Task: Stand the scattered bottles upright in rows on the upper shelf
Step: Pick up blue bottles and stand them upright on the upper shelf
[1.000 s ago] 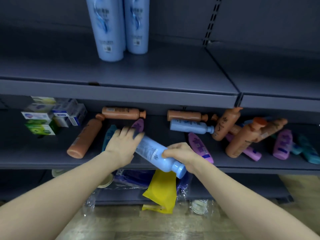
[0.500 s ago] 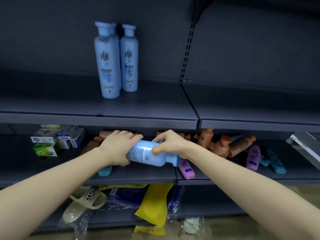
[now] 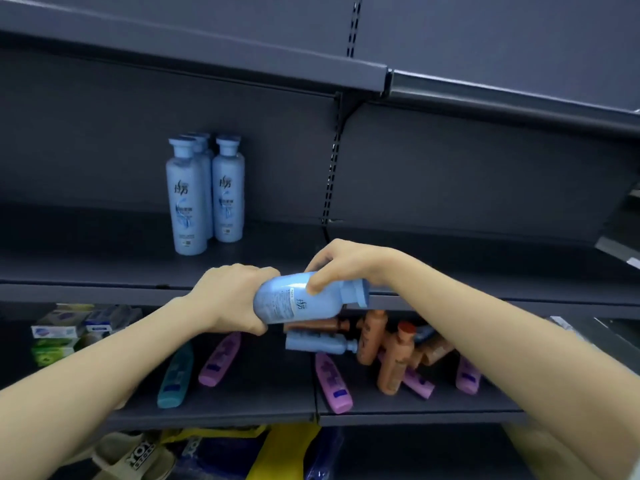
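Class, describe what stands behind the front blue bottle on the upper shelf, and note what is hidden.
Behind the front bottle stands at least one more blue bottle; only its cap and right edge show. Its label is covered, and the exact count is unclear.

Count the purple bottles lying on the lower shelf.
4 purple bottles: one beside the teal bottle, one right of the shelf seam, one partly under the orange bottles, one by the right forearm. The arm may hide more.
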Available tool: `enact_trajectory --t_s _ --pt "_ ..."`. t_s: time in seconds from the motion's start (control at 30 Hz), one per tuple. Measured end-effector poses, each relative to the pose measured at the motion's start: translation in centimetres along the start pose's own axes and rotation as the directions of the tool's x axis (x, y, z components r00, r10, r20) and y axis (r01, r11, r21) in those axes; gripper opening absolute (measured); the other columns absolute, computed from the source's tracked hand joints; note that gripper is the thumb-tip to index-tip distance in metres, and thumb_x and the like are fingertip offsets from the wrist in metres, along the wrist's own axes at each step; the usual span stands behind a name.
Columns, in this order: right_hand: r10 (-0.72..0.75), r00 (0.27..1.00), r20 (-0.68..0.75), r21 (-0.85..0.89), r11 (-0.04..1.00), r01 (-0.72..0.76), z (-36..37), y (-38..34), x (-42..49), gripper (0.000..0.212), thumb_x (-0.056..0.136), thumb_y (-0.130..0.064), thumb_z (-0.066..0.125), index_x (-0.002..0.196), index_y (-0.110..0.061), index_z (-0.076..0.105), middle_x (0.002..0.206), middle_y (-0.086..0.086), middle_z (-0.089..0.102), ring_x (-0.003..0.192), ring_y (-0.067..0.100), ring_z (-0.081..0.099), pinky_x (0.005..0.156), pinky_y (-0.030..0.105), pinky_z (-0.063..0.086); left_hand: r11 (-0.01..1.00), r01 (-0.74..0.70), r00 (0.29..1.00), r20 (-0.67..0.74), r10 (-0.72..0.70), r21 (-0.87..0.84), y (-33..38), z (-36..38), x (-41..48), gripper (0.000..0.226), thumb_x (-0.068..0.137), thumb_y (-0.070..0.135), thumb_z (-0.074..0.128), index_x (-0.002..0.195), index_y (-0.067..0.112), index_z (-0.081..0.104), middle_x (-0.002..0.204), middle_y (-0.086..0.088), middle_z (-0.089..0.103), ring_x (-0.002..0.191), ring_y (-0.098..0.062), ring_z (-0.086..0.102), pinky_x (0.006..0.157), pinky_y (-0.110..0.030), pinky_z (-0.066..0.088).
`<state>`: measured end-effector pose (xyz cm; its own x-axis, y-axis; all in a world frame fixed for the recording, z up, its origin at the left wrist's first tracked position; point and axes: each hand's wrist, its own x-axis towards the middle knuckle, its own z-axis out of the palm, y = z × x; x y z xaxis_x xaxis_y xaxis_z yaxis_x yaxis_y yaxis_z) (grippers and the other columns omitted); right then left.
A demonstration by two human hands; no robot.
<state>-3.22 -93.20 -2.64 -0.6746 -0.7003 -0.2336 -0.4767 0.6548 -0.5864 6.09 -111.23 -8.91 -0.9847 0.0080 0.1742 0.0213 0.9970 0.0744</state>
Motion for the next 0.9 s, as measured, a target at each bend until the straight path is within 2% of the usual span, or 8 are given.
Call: enact_trajectory --t_s 0.07,0.2,0.3,0.43,0.57,0.67,0.77,0.9 --pt "0.005 1.0 -0.011 0.005 1.0 -0.005 -2.6 -0.2 -0.8 0.024 0.078 -0.024 0.07 0.101 -0.015 0.072 0.106 -0.001 0.067 0.1 0.016 0.062 0.09 0.033 0.05 0.992 0.041 0.999 -0.024 -0.044 -0.117 0.9 -1.1 0.7 0.049 0.051 0.04 0.072 0.095 0.043 0.05 0.078 0.014 0.059 0.073 -0.011 0.055 0.063 -0.03 0.048" --pt "0.038 0.999 0.025 0.149 0.988 -0.041 -6.5 0.1 -2.3 0.025 0.086 -0.029 0.065 0.093 -0.006 0.066 0.089 0.007 0.062 0.075 0.023 0.061 0.064 0.032 0.053 0.963 0.067 0.994 -0.065 -0.086 -0.26 2.9 -2.6 2.2 0.059 0.041 0.041 0.065 0.099 0.035 0.058 0.076 0.012 0.061 0.073 -0.012 0.056 0.066 -0.034 0.052" --pt "0.045 0.999 0.024 0.324 0.945 -0.05 -8.2 1.3 -3.3 0.033 0.091 -0.038 0.059 0.101 -0.006 0.063 0.09 0.006 0.065 0.078 0.024 0.065 0.066 0.034 0.055 0.935 0.095 0.992 -0.049 -0.119 -0.341 4.1 -2.9 3.0 0.06 0.04 0.04 0.066 0.099 0.042 0.057 0.078 0.013 0.063 0.073 -0.01 0.058 0.068 -0.032 0.053" --pt "-0.074 0.996 -0.045 0.559 0.824 0.086 -9.2 3.8 -4.4 0.046 0.093 -0.022 0.06 0.127 0.008 0.048 0.102 0.006 0.059 0.088 0.02 0.063 0.074 0.032 0.058 0.874 0.146 0.982 -0.04 -0.185 -0.463 5.4 -2.8 4.0 0.058 0.038 0.041 0.071 0.096 0.041 0.061 0.081 0.012 0.065 0.076 -0.01 0.061 0.069 -0.033 0.055" --pt "-0.191 0.97 -0.149 0.643 0.726 0.242 -8.9 6.1 -4.4 0.03 0.082 -0.008 0.068 0.109 -0.015 0.057 0.094 0.0 0.065 0.087 0.016 0.065 0.085 0.034 0.055 0.775 0.175 0.97 -0.028 -0.241 -0.607 7.3 -2.7 4.6 0.044 0.039 0.038 0.074 0.081 0.039 0.062 0.074 0.013 0.064 0.069 -0.003 0.059 0.058 -0.019 0.043" --pt "-0.192 0.944 -0.268 0.702 0.632 0.327 -8.5 7.1 -4.1 0.03 0.085 0.001 0.065 0.11 -0.014 0.058 0.096 0.003 0.065 0.091 0.017 0.066 0.085 0.035 0.055 0.671 0.183 0.959 -0.018 -0.281 -0.718 9.3 -2.7 4.9 0.036 0.044 0.029 0.079 0.074 0.035 0.061 0.069 0.013 0.063 0.062 0.0 0.057 0.056 -0.015 0.039" --pt "-0.201 0.925 -0.321 0.746 0.549 0.378 -8.0 7.7 -3.9 0.026 0.087 0.004 0.06 0.109 -0.011 0.06 0.097 0.003 0.068 0.092 0.018 0.067 0.085 0.037 0.056 0.549 0.177 0.952 0.0 -0.307 -0.817 10.9 -2.5 5.4 0.044 0.038 0.031 0.078 0.079 0.028 0.066 0.072 0.006 0.068 0.065 -0.007 0.064 0.061 -0.023 0.049" --pt "-0.286 0.914 -0.288 0.74 0.54 0.402 -7.5 8.4 -3.8 0.025 0.089 0.003 0.058 0.111 -0.009 0.06 0.1 0.003 0.069 0.093 0.019 0.068 0.078 0.033 0.056 0.412 0.161 0.954 0.034 -0.299 -0.897 13.0 -2.3 5.5 0.049 0.04 0.028 0.078 0.087 0.022 0.068 0.076 0.004 0.071 0.069 -0.014 0.068 0.065 -0.031 0.055"
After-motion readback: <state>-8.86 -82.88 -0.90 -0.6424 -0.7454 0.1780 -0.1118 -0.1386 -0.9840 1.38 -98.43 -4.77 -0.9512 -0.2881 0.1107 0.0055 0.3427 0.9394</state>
